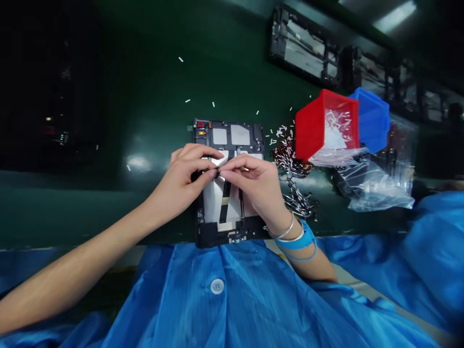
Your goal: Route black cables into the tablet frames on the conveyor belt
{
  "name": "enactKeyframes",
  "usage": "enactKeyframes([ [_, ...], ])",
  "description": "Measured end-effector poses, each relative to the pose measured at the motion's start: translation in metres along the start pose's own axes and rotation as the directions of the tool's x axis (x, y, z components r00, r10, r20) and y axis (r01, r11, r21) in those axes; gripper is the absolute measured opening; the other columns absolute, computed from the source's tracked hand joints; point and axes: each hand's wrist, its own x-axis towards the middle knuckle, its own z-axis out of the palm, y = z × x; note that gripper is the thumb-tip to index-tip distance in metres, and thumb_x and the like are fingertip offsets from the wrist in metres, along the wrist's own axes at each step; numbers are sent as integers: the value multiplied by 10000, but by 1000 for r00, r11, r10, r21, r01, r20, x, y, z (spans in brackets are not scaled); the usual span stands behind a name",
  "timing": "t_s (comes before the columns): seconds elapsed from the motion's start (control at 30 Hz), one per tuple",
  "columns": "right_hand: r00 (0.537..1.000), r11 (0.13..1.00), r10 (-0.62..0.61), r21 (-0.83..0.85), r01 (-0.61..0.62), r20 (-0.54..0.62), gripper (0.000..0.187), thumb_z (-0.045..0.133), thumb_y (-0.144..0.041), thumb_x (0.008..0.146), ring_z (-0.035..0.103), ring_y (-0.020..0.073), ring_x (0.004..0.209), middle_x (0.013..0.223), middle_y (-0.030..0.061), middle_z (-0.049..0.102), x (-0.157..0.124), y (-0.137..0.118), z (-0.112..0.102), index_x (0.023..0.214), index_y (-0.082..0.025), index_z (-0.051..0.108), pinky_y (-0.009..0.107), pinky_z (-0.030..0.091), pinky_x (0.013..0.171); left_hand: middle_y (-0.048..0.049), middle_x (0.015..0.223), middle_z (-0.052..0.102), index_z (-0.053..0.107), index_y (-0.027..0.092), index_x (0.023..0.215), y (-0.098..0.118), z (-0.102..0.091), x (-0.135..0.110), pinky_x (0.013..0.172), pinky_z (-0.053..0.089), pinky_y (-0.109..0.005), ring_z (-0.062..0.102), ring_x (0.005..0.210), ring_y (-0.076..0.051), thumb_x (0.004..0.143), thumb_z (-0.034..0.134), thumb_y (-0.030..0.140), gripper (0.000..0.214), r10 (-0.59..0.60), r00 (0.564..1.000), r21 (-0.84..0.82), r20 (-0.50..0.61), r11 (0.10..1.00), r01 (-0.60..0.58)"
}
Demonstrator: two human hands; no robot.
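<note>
An opened tablet-like device (213, 203) lies at the table's front edge, its black frame, pale battery panels and dark ribbon cable (225, 200) exposed. Over its middle, my left hand (186, 171) pinches a tiny dark piece (217, 172) between thumb and fingertips. My right hand (253, 179) meets it from the other side, thumb and fingers pressed together. Whatever sits in the right fingertips is too small to make out. A wristband (307, 237) with a thin blue cord and a bangle circle the right wrist.
Right of the device lies a pile of small cables (292, 162) with scattered white strips. Beyond it stand a red bin (310, 125) holding a bag of white bits, a blue bin (373, 118) and clear plastic bags (377, 186). More opened devices (304, 46) line the back right. A blue-sleeved person (438, 251) is at right.
</note>
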Motion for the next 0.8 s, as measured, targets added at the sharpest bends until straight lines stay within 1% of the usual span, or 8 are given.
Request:
enactKeyframes([
  [0.1, 998, 998, 55, -17, -55, -25, 80, 721, -274, 738, 510, 91, 599, 678, -32, 608, 3, 4, 5, 747, -206, 681, 254, 415, 559, -10, 1146, 662, 695, 230, 837, -1, -1, 0, 996, 340, -432, 529, 1112, -212, 895, 507, 244, 197, -4, 1000, -9, 6, 1000, 4],
  [0.23, 995, 995, 83, -50, -86, -60, 129, 706, -319, 756, 469, 81, 560, 667, -35, 586, 1, 4, 7, 762, -202, 652, 235, 378, 512, -5, 1150, 664, 695, 235, 856, -1, -2, 0, 1003, 339, -425, 532, 1113, -208, 894, 503, 233, 196, 0, 1000, -29, 12, 1000, 0],
  [0.33, 994, 993, 96, -59, -99, -58, 131, 694, -323, 769, 432, 70, 519, 657, -41, 565, 0, 1, 8, 761, -205, 640, 226, 346, 469, -8, 1151, 666, 689, 230, 852, -1, -2, 0, 999, 339, -426, 532, 1116, -210, 902, 504, 241, 192, 11, 1000, -30, 13, 999, -10],
  [0.43, 995, 995, 90, -44, -91, -42, 130, 698, -321, 770, 432, 70, 512, 644, -44, 555, 0, 0, 9, 762, -208, 634, 222, 330, 450, -13, 1154, 664, 685, 225, 860, -1, -3, 0, 996, 340, -424, 528, 1120, -212, 911, 494, 247, 199, 21, 1000, -17, 14, 1000, -21],
  [0.67, 995, 994, 97, -56, -98, -33, 151, 714, -335, 749, 414, 71, 506, 598, -56, 532, 3, 0, 7, 745, -208, 633, 229, 326, 462, -11, 1168, 651, 679, 226, 884, -1, -5, 1, 1013, 342, -425, 522, 1137, -217, 910, 496, 256, 187, 8, 998, 28, 55, 1000, -10],
  [0.8, 996, 993, 90, -75, -89, 9, 218, 748, -390, 719, 454, 78, 552, 617, -47, 557, 8, -3, 3, 717, -200, 641, 237, 361, 508, -10, 1170, 641, 677, 233, 896, -1, -6, 1, 1016, 346, -420, 519, 1136, -216, 910, 487, 251, 192, 17, 997, 49, 75, 999, -20],
])
